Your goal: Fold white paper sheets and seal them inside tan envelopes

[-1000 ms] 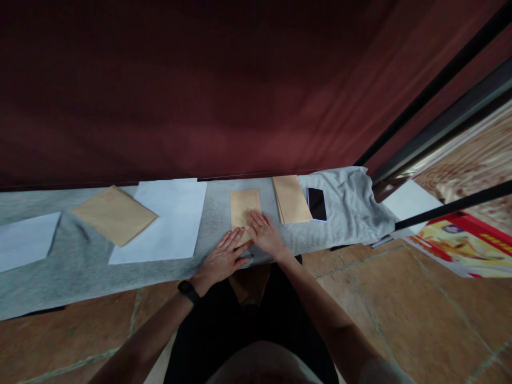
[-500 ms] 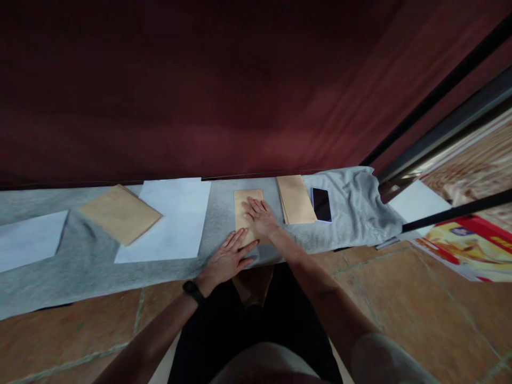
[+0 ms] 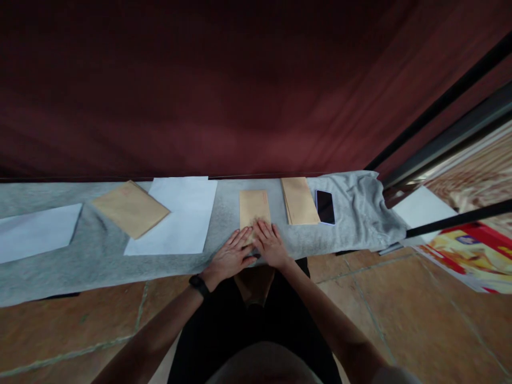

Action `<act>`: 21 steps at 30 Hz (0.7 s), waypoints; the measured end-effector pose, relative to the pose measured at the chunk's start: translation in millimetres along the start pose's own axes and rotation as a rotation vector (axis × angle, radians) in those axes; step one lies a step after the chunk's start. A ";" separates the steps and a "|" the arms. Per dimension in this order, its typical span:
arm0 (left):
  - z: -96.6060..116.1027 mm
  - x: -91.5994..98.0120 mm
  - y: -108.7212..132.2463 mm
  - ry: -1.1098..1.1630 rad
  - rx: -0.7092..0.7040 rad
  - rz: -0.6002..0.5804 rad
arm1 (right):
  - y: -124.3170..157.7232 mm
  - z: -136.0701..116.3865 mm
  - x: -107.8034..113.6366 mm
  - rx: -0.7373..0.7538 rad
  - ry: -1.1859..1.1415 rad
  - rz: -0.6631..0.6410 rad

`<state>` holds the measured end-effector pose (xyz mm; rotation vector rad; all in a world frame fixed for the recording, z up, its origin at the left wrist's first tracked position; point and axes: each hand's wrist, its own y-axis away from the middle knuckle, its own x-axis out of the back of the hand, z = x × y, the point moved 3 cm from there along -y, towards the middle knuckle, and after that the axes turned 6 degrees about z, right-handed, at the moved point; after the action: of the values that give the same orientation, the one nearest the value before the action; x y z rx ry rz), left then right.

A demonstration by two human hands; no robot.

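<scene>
A brown paper envelope (image 3: 254,205) lies flat on the grey cloth, its short side toward me. On its near end rests my left hand (image 3: 231,256), palm down with the fingers stretched out. My right hand (image 3: 271,244) lies flat beside it, fingers extended over the envelope's near right part. The two hands almost meet and cover the near end. To the right sits a small stack of brown envelopes (image 3: 301,201), with a dark-screened phone (image 3: 325,207) against its right side.
Grey cloth (image 3: 224,213) covers the long narrow surface. At left, more brown envelopes (image 3: 132,209) overlap white paper sheets (image 3: 180,218); another white sheet (image 3: 38,232) lies farther left. A dark red curtain (image 3: 240,106) hangs behind. A red and yellow box (image 3: 472,250) stands at right.
My right hand has slid toward me along the envelope, uncovering its far part. My left hand stays at the near end. The view has shifted slightly.
</scene>
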<state>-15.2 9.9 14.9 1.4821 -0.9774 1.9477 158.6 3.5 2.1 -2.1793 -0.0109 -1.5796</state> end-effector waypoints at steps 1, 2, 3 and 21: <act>-0.2 -0.3 0.2 -0.001 0.000 0.000 | 13.5 -4.5 3.1 0.016 -0.008 0.002; -0.3 -0.4 0.4 -0.004 -0.002 0.002 | 25.2 -8.1 6.1 0.022 -0.012 0.007; -0.3 -0.3 0.5 -0.007 -0.006 0.006 | 34.8 -10.8 9.0 0.020 -0.010 0.017; 14.1 -4.8 9.6 -0.064 0.159 0.103 | 67.6 -18.9 19.7 -0.091 0.117 0.091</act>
<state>-12.6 -6.9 10.0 1.6188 -0.9629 2.1052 166.1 -69.0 1.1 -2.1189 0.1967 -1.6831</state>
